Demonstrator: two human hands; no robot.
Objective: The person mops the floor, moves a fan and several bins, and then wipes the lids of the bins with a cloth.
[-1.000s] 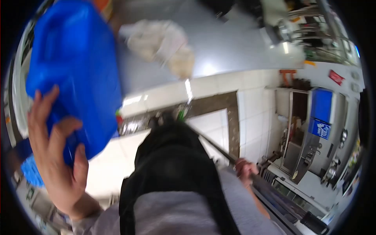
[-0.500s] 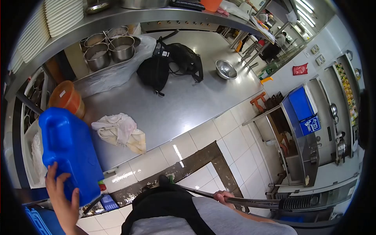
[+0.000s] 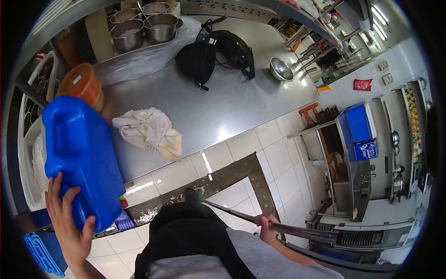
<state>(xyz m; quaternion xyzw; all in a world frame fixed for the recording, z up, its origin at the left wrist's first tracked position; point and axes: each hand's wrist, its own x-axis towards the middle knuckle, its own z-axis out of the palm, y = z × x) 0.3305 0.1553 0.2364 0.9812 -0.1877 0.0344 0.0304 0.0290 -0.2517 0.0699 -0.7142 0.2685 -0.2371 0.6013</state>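
My left hand (image 3: 67,221) is at lower left, fingers spread and touching the near side of a large blue plastic jug (image 3: 100,151) with moulded recesses. Around a long dark pole (image 3: 302,231) at lower centre, my right hand (image 3: 266,228) is closed. That pole slants from near my foot, by something green (image 3: 200,193), out to the right. A crumpled whitish cloth (image 3: 151,130) lies on the steel counter (image 3: 223,114) beside the jug. Behind the jug stands an orange tub (image 3: 79,86) with a label.
Steel pots (image 3: 127,37) sit at the back left by plastic sheeting. Black bags (image 3: 197,63) and a metal bowl (image 3: 281,69) rest on the counter. A blue bin (image 3: 357,123) stands at right. The tiled floor (image 3: 223,144) has a dark, wet-looking strip.
The view has tilted down, so the counter and jug sit higher in the picture. My left hand stays against the jug, and my right hand still grips the pole.
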